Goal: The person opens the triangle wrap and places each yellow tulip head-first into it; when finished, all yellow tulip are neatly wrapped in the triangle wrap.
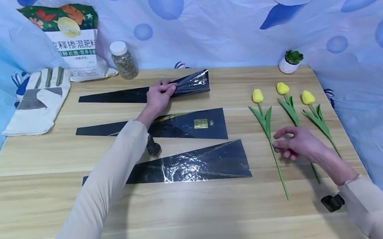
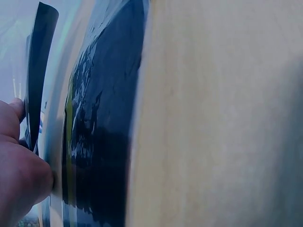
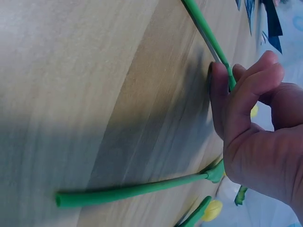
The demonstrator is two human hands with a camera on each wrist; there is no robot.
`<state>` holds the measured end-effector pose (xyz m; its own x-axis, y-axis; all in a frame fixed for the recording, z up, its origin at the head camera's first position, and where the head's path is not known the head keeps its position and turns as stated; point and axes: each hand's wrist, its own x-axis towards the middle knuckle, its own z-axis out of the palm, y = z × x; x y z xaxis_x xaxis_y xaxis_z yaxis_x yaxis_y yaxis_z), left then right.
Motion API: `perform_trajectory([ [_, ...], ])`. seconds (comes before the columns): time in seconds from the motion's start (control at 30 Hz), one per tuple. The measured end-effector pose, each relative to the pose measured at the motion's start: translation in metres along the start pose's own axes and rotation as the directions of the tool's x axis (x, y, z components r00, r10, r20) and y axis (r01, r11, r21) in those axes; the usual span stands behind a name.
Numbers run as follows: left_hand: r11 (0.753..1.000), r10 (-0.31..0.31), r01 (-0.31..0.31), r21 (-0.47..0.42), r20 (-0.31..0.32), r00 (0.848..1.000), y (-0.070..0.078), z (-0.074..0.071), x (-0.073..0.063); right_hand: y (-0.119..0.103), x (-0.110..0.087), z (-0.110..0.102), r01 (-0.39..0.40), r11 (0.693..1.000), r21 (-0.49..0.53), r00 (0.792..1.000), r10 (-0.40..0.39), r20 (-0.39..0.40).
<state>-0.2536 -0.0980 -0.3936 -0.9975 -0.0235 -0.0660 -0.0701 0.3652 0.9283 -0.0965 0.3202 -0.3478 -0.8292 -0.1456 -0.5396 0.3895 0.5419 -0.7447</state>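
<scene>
Three tapered black flower sleeves lie spread on the table. My left hand (image 1: 158, 96) grips the farthest sleeve (image 1: 193, 84), whose wide end lifts and bulges open; the left wrist view shows its raised dark edge (image 2: 41, 61) above the fingers. Nearer to me lie the middle sleeve (image 1: 179, 128), with a gold label, and the nearest sleeve (image 1: 204, 163). On the right, my right hand (image 1: 300, 142) pinches the stem of the leftmost yellow tulip (image 1: 258, 96), and that green stem (image 3: 204, 26) runs between the fingertips. Beside it are a middle tulip (image 1: 283, 88) and a right tulip (image 1: 308, 97).
At the far left stand a fertilizer bag (image 1: 81, 56) and a white-capped jar (image 1: 125, 61), with work gloves (image 1: 39, 104) before the bag. A small potted succulent (image 1: 289, 62) sits at the back right corner of the wooden table (image 1: 182, 222). A patterned curtain (image 1: 210, 22) hangs behind.
</scene>
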Motion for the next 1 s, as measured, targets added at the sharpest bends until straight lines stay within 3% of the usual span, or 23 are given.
perform_trajectory([
  [0.6,1.000,-0.003,0.003,0.008,-0.012,1.000,-0.003,0.000,0.001,-0.015,0.006,0.016,0.016,0.983,-0.185,0.995,-0.034,-0.093],
  [1.0,1.000,0.012,-0.012,0.019,-0.007,1.000,0.000,-0.001,-0.001,-0.012,0.005,0.014,0.002,1.000,-0.005,0.997,-0.003,-0.083],
])
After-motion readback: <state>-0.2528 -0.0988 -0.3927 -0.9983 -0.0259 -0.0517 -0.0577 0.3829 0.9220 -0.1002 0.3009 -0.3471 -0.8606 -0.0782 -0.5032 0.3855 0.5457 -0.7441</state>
